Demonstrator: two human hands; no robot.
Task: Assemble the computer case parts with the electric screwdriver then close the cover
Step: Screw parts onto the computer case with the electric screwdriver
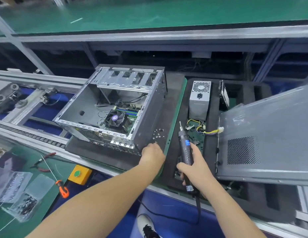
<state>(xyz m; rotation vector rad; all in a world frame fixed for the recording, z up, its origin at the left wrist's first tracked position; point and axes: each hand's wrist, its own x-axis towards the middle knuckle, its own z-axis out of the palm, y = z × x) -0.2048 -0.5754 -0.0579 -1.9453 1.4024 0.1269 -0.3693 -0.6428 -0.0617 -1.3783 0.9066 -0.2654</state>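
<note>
Now right hand (195, 170) grips screwdriver (185, 148), case (115, 107) left.

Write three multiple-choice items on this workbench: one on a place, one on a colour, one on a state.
1. Where do the loose screws lie?
A. on the dark mat right of the case
B. inside the case
C. on the power supply

2. What colour is the button on the yellow box?
A. red
B. green
C. blue

3. What is the state of the case?
A. cover shut
B. open, motherboard visible
C. empty shell

Answers: 1 A, they sit by the left hand. 2 B, it shows green. 3 B, fan and board show inside.
</note>
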